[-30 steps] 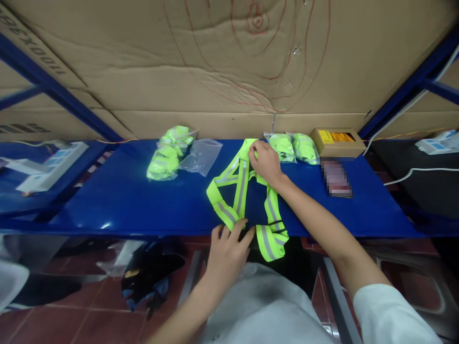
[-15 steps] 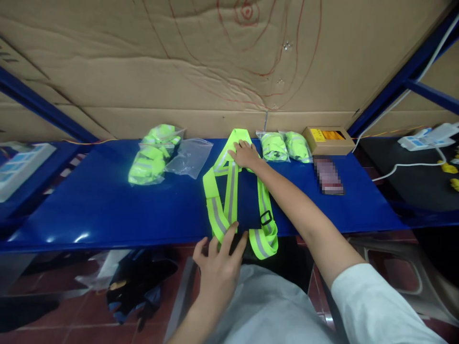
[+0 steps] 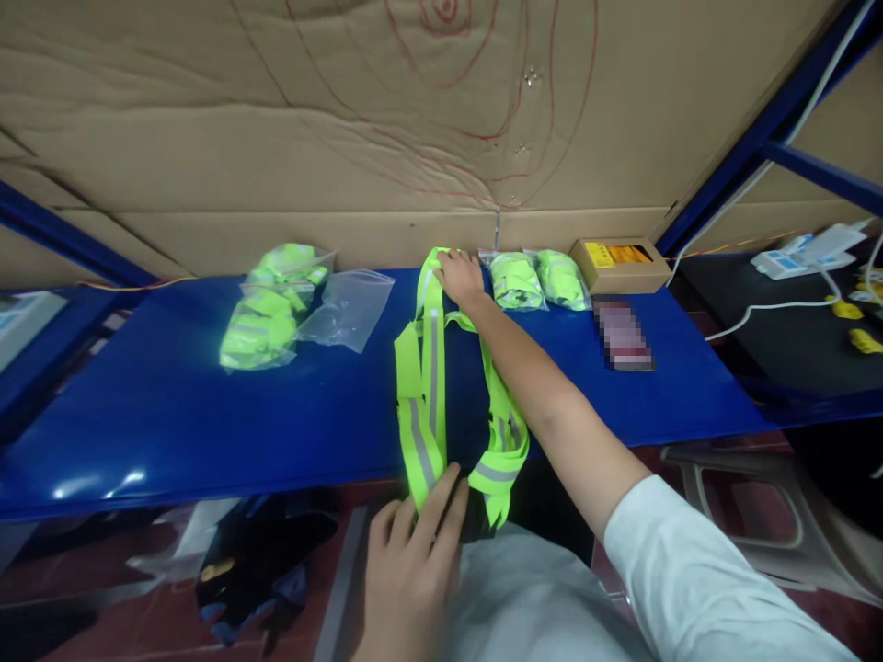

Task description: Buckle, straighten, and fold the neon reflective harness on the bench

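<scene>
A fluorescent yellow-green reflective vest [image 3: 432, 368] made of straps with grey stripes lies lengthwise across the blue tabletop. Its lower end hangs past the front edge. My right hand [image 3: 461, 279] is at the far end, fingers closed over the gathered top of the vest. Near the front edge, my left hand [image 3: 414, 561] has its fingers stretched out against the lower end of the left strap; its thumb is hidden. The right-hand straps [image 3: 507, 450] are bunched, partly behind my right forearm.
Bagged vests [image 3: 258, 326] and a flat clear zip bag [image 3: 349, 308] lie to the left on the blue table [image 3: 310, 423]. More bagged vests [image 3: 517, 280], a cardboard box [image 3: 621, 267] and a pixelated phone-like object [image 3: 624, 336] are right. A cardboard wall [image 3: 310, 165] stands behind.
The vest's top, spread in a triangle before, is now drawn together under my right hand. The lower right strap hangs lower. My left hand sits a little lower, its fingers less spread.
</scene>
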